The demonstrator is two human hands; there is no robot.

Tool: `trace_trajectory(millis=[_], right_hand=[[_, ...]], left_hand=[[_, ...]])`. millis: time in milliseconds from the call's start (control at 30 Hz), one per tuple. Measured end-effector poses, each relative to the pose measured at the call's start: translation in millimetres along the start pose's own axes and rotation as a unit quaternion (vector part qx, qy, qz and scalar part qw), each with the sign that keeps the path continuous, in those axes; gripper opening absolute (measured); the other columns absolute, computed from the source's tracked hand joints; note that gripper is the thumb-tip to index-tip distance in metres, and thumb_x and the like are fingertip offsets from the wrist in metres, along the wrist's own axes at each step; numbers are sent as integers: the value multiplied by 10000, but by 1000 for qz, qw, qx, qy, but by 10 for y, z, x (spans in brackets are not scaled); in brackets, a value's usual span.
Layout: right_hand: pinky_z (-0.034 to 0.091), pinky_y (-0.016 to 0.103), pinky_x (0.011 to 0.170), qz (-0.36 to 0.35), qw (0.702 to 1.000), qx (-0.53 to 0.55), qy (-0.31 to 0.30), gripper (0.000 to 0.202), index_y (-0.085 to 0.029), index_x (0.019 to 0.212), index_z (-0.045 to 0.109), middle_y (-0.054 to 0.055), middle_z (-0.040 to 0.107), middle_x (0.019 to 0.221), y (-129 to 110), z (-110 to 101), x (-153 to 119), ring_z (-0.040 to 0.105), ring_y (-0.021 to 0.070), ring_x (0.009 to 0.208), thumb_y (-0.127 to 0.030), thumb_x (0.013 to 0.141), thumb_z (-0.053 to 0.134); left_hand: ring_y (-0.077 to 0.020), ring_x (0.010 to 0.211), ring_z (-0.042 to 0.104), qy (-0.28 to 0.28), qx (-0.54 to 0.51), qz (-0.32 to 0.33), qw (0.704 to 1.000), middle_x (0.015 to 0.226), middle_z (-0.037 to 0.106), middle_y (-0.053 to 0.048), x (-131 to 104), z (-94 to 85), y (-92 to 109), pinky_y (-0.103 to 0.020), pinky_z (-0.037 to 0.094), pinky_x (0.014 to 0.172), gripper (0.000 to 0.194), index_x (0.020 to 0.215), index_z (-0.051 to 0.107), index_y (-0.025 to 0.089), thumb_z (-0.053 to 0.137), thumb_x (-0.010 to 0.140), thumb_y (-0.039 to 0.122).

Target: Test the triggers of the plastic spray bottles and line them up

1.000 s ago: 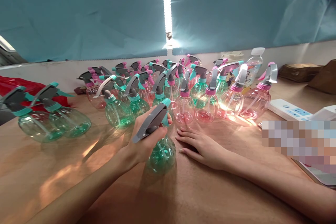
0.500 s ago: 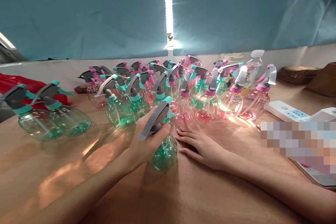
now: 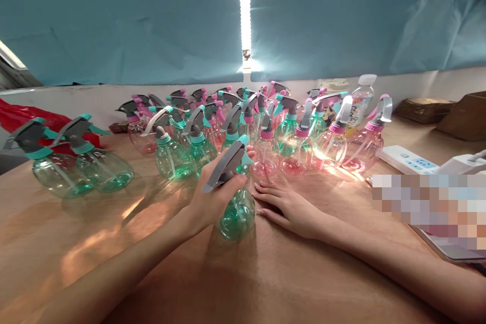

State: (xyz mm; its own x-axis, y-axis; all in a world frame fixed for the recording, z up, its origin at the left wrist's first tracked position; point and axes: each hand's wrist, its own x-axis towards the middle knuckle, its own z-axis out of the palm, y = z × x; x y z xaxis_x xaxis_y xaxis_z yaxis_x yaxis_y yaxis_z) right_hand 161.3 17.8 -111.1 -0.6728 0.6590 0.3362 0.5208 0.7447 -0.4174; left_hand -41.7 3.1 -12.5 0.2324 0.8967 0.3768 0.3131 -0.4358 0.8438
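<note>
My left hand [image 3: 214,190] is wrapped round the neck of a green spray bottle [image 3: 237,215] with a grey and turquoise trigger head. That bottle stands on the table in front of me, tilted slightly if at all; the fingers on its far side are partly hidden. Just right of it, my right hand [image 3: 290,207] lies flat on the brown tabletop [image 3: 288,283], fingers stretched out and holding nothing. Beyond both hands, a pink spray bottle [image 3: 266,157] and a green spray bottle [image 3: 172,159] stand among several others.
Two green spray bottles [image 3: 108,172] stand apart at left, before a red plastic bag [image 3: 45,111]. At right are a clear bottle with a white cap [image 3: 362,101], a white power strip [image 3: 408,159], brown packages [image 3: 425,110] and a blurred-out flat device. A blue-green sheet [image 3: 125,20] hangs behind.
The view has shifted slightly. My left hand keeps its grip on the green spray bottle, and my right hand stays flat on the table.
</note>
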Motion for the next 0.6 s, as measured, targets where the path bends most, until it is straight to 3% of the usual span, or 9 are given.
trace_trajectory(millis=[233, 600], right_hand=[[347, 492, 1130, -11, 1000, -10, -7, 446, -164, 1353, 552, 127, 529, 1416, 8, -15, 13, 440, 277, 1347, -392, 986, 443], [332, 509, 1123, -29, 999, -31, -20, 444, -202, 1370, 533, 114, 518, 1430, 49, -3, 25, 420, 283, 1359, -398, 984, 433]], left_hand=[[-175, 681, 550, 33, 48, -4, 998, 654, 509, 24, 8, 23, -50, -348, 502, 697, 96, 848, 582, 223, 557, 805, 306], [-156, 681, 554, 20, 149, 22, 988, 687, 518, 42, 1, 9, 47, -292, 442, 633, 293, 1062, 557, 232, 603, 782, 300]])
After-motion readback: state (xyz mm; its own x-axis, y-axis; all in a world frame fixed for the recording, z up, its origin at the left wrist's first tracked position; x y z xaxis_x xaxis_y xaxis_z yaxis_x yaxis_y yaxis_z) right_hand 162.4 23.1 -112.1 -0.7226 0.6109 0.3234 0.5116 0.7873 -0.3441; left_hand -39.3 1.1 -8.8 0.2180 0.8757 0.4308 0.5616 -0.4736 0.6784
